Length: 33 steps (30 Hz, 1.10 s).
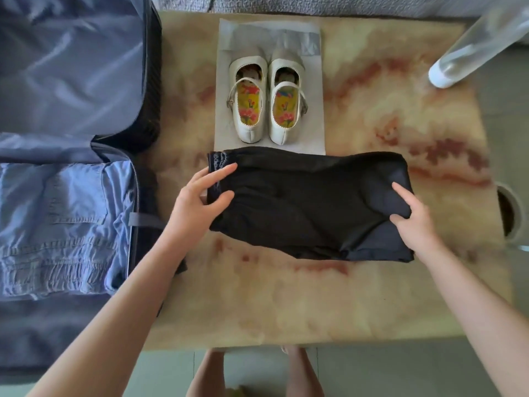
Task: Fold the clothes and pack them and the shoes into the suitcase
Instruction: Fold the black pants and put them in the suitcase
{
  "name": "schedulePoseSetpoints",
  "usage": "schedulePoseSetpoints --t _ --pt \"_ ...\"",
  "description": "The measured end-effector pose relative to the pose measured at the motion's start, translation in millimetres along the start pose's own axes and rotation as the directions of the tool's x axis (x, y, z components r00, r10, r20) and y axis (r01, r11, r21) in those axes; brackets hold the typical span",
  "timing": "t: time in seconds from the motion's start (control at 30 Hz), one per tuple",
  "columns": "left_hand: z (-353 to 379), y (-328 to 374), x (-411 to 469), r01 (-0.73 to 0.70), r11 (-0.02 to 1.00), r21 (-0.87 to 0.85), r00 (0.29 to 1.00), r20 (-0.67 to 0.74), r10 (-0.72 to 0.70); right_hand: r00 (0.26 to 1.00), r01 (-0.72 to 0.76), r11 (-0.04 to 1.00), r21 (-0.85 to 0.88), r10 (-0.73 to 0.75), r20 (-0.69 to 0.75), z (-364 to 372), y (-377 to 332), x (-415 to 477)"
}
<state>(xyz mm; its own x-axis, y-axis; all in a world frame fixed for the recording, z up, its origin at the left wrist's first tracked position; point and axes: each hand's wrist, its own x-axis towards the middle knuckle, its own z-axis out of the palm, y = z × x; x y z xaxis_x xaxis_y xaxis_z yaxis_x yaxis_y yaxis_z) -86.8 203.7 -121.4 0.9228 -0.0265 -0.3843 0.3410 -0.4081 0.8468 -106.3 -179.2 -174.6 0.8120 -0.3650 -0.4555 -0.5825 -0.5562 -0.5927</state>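
Note:
A folded black garment (309, 202) lies in the middle of the marbled table (286, 305). My left hand (197, 202) grips its left end by the gathered waistband, thumb and fingers around the edge. My right hand (415, 219) pinches its right end, thumb under a fold. Behind the garment, a pair of cream strap shoes (267, 98) with flowered insoles stands on a white cloth bag (309, 81). The open suitcase (143, 116) lies at the left, with a folded light-blue denim garment (65, 224) in its near half.
A clear bottle with a white cap (469, 53) leans in at the far right. A round hole (508, 213) shows at the table's right edge. A grey quilted surface (315, 4) runs along the back. My legs (252, 373) stand at the near edge.

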Motion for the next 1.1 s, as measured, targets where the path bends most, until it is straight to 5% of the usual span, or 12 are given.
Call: schedulePoseSetpoints --t 0.27,0.43,0.57,0.67,0.77,1.1 --pt "42.7 -45.2 10.8 0.157 0.987 0.021 0.988 0.006 -0.157 0.999 -0.023 0.995 -0.102 0.018 -0.045 -23.4 42.3 24.7" --pt "51.8 -53.2 14.0 0.196 0.979 0.062 0.98 -0.044 -0.194 0.987 -0.039 0.885 -0.464 -0.038 -0.156 4.1 46.4 15.1" --pt "49.5 -46.0 18.4 0.203 0.979 0.027 0.979 -0.024 -0.203 0.927 0.258 0.89 -0.376 -0.338 -0.164 55.5 13.7 -20.2" --pt "44.3 -39.6 11.4 0.18 0.984 -0.014 0.984 0.017 -0.18 0.919 0.394 0.911 -0.122 -0.394 0.024 108.1 -27.3 -64.0" --pt "36.4 -39.5 8.5 0.173 0.985 -0.015 0.983 0.071 -0.172 0.879 0.476 0.872 -0.116 -0.466 0.102 156.1 -64.5 -101.4" --pt "23.3 -27.3 15.5 0.296 0.927 -0.231 0.945 0.214 -0.248 0.881 0.45 0.85 -0.275 -0.473 -0.018 207.6 -111.1 -133.7"
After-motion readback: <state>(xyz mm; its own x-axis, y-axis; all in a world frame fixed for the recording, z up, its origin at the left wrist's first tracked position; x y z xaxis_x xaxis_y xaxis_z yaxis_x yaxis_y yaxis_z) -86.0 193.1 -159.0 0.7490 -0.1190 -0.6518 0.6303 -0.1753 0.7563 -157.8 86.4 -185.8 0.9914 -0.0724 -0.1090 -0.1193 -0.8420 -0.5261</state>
